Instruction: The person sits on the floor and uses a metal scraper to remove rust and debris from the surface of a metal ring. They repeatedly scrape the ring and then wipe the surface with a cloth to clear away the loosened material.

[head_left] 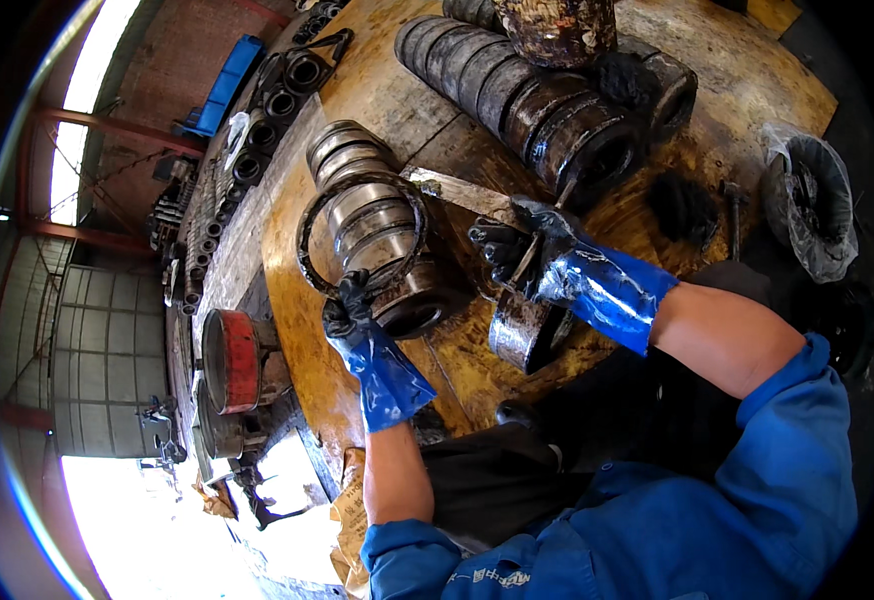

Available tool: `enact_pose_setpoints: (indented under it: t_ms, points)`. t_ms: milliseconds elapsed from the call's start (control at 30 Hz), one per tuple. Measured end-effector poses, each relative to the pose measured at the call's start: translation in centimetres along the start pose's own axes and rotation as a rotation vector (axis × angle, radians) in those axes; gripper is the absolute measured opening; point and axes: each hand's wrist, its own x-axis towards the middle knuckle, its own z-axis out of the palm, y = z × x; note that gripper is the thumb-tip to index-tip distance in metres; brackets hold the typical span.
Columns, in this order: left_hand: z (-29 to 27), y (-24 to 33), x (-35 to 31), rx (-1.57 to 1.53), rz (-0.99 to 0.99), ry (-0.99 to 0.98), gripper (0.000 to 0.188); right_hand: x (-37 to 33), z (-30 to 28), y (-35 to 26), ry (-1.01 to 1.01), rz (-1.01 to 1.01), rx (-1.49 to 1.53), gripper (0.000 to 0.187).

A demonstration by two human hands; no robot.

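My left hand, in a black and blue rubber glove, pinches the lower edge of a thin dark greasy ring. The ring stands upright in front of a row of shiny metal rings laid end to end. My right hand, gloved alike and wet with grease, is closed around a thin stick; what its ends carry is hard to make out. A flat pale slat reaches leftward from beside that hand. Below it sits a short metal cylinder with a glossy wall.
A second row of dark, oily rings lies farther back, beside a stained bucket. To the right are a black tangled clump, a bolt-like tool and a plastic-lined container. A red drum stands left of the oily table.
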Motion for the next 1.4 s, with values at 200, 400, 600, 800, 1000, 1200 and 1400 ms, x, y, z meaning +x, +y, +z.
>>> enact_pose_setpoints:
  t_ms: [200, 400, 600, 800, 1000, 1200, 1400]
  points:
    - [-0.2, 1.0, -0.1, 0.556, 0.019, 0.030, 0.023, 0.3, -0.4, 0.3, 0.006, -0.018, -0.002, 0.037]
    - [1.2, 2.8, -0.4, 0.970, -0.003, -0.074, 0.031, 0.1, -0.1, 1.2, 0.000, -0.018, 0.042, 0.036]
    - [1.2, 1.5, -1.1, 0.870, -0.040, -0.163, 0.032, 0.0, 0.5, 2.3, -0.062, -0.038, 0.088, 0.036]
    - [1.8, 2.9, -1.1, 0.435, -0.423, -0.172, 0.030, -1.2, 0.5, 0.4, -0.206, -0.265, -0.471, 0.035]
    - [-1.7, 0.6, -0.3, 0.602, -0.283, -0.254, 0.029, -3.1, 2.2, -3.2, -0.276, -0.689, -2.033, 0.043]
    - [-1.4, 1.3, -0.2, 0.771, -0.252, -0.323, 0.029, -3.5, 1.3, -3.3, -0.405, -0.712, -2.412, 0.044]
    - [0.2, 3.7, -0.9, 1.042, -0.164, -0.379, 0.030, -2.7, 1.7, -2.7, -0.344, -0.914, -2.341, 0.045]
